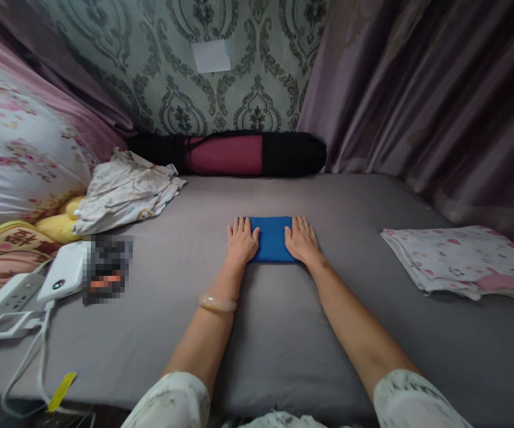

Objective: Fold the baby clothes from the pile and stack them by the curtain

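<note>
A blue folded cloth (273, 239) lies flat on the grey bed sheet (274, 333), a compact rectangle with fairly straight edges. My left hand (242, 240) rests palm down on its left end, fingers stretched forward and thumb pointing inward. On the right end lies my right hand (302, 240), also flat, its fingers extended away from me. Both palms touch the cloth, and its middle shows between the two thumbs. The cloth's outer ends are hidden under the hands. Around my left wrist sits a pale bangle (217, 304).
A folded pink-and-white patterned cloth (466, 258) lies at right. Leftward are a crumpled printed cloth (127, 187), a white power bank (65, 273), a power strip (9, 303) and cables. A black-and-maroon long bag (225, 154) lines the wall; curtains (399, 89) hang beside it.
</note>
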Action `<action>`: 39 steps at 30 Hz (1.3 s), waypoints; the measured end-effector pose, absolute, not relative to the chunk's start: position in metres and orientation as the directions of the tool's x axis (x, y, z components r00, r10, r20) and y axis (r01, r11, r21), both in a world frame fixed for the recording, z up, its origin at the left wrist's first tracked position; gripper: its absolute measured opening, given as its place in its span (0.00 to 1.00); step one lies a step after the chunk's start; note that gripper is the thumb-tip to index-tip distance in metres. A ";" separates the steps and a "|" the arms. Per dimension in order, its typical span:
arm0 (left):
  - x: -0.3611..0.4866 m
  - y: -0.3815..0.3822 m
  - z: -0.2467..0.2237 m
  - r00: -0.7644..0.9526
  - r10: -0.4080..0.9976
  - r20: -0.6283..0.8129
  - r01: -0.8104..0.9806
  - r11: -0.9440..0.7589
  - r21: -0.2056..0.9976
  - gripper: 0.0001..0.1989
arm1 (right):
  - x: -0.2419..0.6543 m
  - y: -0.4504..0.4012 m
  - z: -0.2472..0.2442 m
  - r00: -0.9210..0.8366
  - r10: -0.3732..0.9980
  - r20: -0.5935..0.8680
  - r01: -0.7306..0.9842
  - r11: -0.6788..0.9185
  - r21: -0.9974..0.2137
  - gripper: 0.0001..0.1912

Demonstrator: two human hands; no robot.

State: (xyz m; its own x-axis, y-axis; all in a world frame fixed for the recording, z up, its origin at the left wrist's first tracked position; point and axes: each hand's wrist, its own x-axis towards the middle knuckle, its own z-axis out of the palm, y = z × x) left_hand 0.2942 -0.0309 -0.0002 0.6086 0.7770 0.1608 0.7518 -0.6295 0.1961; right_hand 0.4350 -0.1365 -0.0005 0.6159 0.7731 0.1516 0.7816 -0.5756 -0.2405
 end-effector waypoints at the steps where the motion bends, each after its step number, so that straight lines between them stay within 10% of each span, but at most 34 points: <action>1: 0.294 -0.030 -0.002 0.611 0.780 0.133 0.754 -0.625 0.202 0.33 | 0.436 -0.137 -0.002 0.624 0.770 0.133 0.773 -0.584 -0.247 0.33; 12: 0.297 -0.011 0.021 0.648 0.752 0.123 0.723 -0.658 0.212 0.27 | 0.453 -0.132 0.015 0.569 0.811 0.135 0.817 -0.539 -0.207 0.27; 18: 0.312 0.039 0.044 0.730 0.669 -0.143 0.679 -0.684 0.265 0.15 | 0.484 -0.112 0.033 0.456 0.888 -0.054 0.877 -0.459 -0.141 0.21; 28: 0.319 0.069 0.046 0.746 0.590 -0.309 0.662 -0.604 0.444 0.13 | 0.507 -0.086 0.046 0.445 0.848 -0.289 0.816 -0.517 -0.259 0.14; 39: 0.298 0.065 0.079 0.815 0.546 -0.195 0.485 -0.458 0.745 0.12 | 0.513 -0.110 0.081 0.294 0.936 -0.193 0.805 -0.351 -0.477 0.18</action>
State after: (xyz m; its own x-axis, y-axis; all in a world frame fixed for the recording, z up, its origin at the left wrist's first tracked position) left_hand 0.2978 0.0647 0.0793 0.8151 0.5456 -0.1948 0.4848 -0.4583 0.7449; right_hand 0.5132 -0.1101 0.0814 0.2939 0.9362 -0.1926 0.8055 -0.3511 -0.4774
